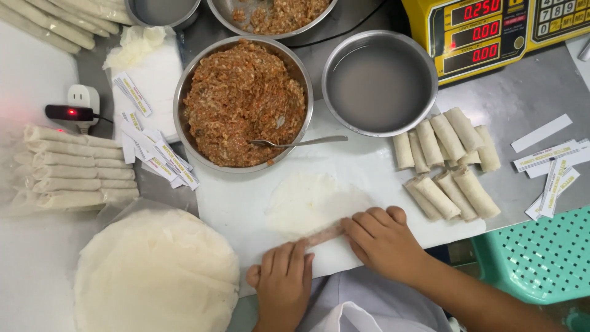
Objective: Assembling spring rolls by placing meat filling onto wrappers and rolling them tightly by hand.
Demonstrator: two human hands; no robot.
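Both hands press flat on a thin, pale, almost see-through wrapper (310,206) that lies on a white cutting board (233,203), and its near edge is rolled over a strip of pinkish filling (324,234). The left hand (284,281) has its fingers stretched and curled a little over the left end of the roll; the right hand (384,241) does the same on the right end, so both hold the roll down with bent fingers, not closed into fists. Behind the wrapper stands a round steel bowl (243,101) full of coarse, reddish-brown minced filling, with a metal spoon (299,142) leaning in it, the handle pointing right. Beside it on the right is a second steel bowl (379,82) with cloudy water, and two more steel bowls are cut off at the top edge. To the right of the board lie about ten finished rolls (448,163), short, smooth and cream-coloured, in two loose groups. At the lower left a round stack of soft white wrappers (157,270) sits in clear plastic, and above it a row of longer rolls (74,169) lies under plastic film. Small paper labels (153,154) are scattered left of the big bowl and more labels (553,166) at the right. A yellow scale (491,31) stands at the top right, and a green plastic stool (541,255) is at the lower right.
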